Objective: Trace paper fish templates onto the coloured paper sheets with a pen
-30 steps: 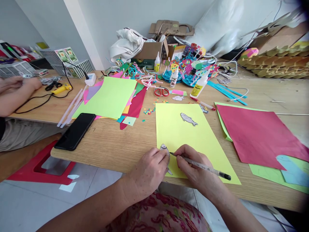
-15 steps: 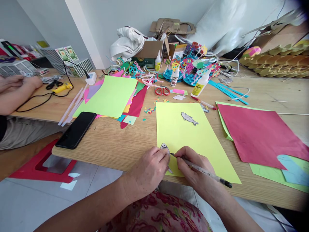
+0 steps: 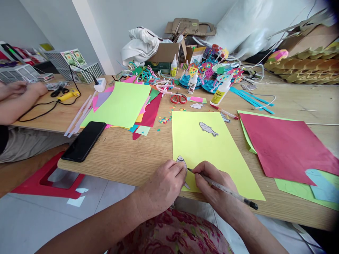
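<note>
My left hand [image 3: 165, 181] is closed, its fingertips pressing a grey paper fish cutout [image 3: 181, 161] against a sheet of yellow paper [image 3: 212, 155] near its lower left corner. The fish's head and tail show; my fingers cover part of its body. In my right hand [image 3: 217, 180] is a pen with a clear barrel [image 3: 225, 188], its tip on the yellow sheet just right of the cutout's edge. A second fish cutout [image 3: 208, 129] lies higher on the same sheet, touched by neither hand.
A black phone [image 3: 84, 141] and a stack of coloured paper [image 3: 116, 106] lie to the left. Red-handled scissors [image 3: 178, 98], a glue bottle [image 3: 221, 92] and a red pen [image 3: 225, 111] are behind the sheet. Red paper [image 3: 286, 146] lies right. Another person's hands [image 3: 23, 91] are far left.
The pen tip has shifted very slightly along the cutout's right side, and the pen's back end has swung a little to the right. The left hand stays on the fish.
</note>
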The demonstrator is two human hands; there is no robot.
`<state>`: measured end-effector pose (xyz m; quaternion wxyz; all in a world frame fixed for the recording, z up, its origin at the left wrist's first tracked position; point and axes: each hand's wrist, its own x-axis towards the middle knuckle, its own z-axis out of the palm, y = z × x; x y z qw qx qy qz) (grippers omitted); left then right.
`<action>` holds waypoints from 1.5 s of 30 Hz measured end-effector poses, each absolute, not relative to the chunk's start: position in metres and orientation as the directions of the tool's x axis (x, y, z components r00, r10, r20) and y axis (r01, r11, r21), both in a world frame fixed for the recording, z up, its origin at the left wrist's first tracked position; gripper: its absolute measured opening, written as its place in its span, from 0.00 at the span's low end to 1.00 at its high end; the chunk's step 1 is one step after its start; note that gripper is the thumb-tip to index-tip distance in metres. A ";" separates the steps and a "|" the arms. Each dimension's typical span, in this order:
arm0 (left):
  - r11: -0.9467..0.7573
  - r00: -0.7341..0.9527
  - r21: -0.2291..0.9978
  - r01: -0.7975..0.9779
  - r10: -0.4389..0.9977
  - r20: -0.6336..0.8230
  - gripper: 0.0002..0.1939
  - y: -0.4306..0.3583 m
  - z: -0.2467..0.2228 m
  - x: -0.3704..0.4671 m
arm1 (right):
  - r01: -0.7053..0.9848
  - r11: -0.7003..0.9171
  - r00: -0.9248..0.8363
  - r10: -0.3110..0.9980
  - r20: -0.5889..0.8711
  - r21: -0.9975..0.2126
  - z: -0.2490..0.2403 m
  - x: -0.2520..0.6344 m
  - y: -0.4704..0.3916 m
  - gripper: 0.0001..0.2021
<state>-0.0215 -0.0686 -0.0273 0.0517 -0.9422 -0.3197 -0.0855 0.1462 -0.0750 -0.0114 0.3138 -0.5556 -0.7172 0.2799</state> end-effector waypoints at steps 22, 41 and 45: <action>-0.770 0.747 0.018 0.638 0.625 0.229 0.12 -0.069 -0.024 -0.023 | 0.644 0.235 -0.200 0.970 0.136 -0.728 -0.008 0.145 -0.080 0.05; -0.792 0.766 0.026 0.610 0.599 0.233 0.10 -0.066 -0.020 -0.022 | 0.651 0.271 -0.229 0.961 0.156 -0.710 -0.012 0.141 -0.096 0.06; -0.789 0.761 0.047 0.613 0.605 0.233 0.10 -0.067 -0.019 -0.022 | 0.646 0.279 -0.248 0.957 0.150 -0.711 -0.012 0.140 -0.100 0.06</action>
